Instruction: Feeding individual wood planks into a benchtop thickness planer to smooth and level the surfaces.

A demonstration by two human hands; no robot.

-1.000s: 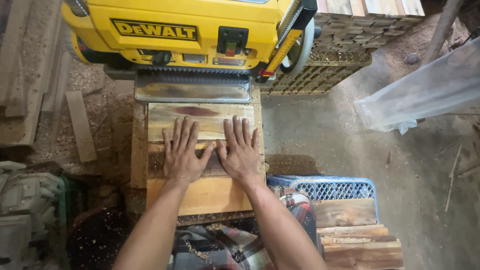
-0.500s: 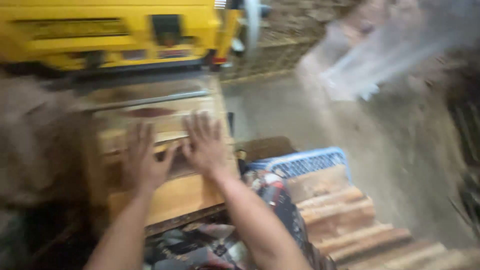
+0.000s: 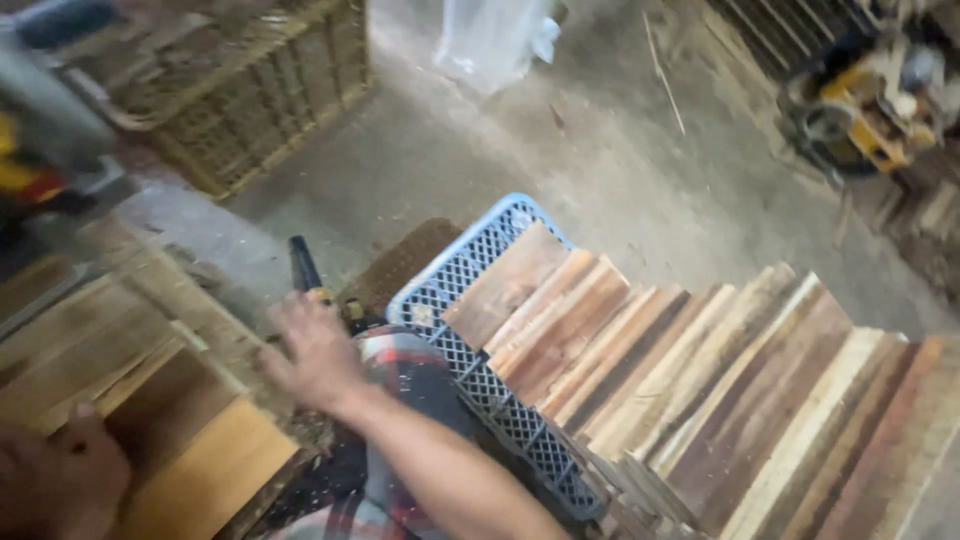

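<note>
A clear plastic bag point(image 3: 492, 35) lay crumpled on the concrete floor point(image 3: 620, 170) at the top of the view, and a woven wicker basket point(image 3: 250, 100) stood at upper left beside it. A pale blue plastic crate point(image 3: 470, 270) with a lattice wall sat near the middle, just right of the person's knee, and rough wooden planks point(image 3: 700, 390) in brown, reddish and pale tones lay side by side across it, fanning out toward the lower right. At upper right a yellow and grey machine point(image 3: 870, 105) stood well apart among dark timber, blurred. A yellow and grey machine edge point(image 3: 40, 140) showed at far left, also blurred.

The right hand point(image 3: 315, 355) rested with its fingers spread open on the right edge of the wooden board point(image 3: 170, 400) lying on the tabletop at lower left, gripping nothing. The left hand point(image 3: 50, 480) lay on the same board at the bottom left corner; it was cut off by the frame and blurred, so whether its fingers were open or curled could not be told. Sawdust and thin wood slivers littered the floor
</note>
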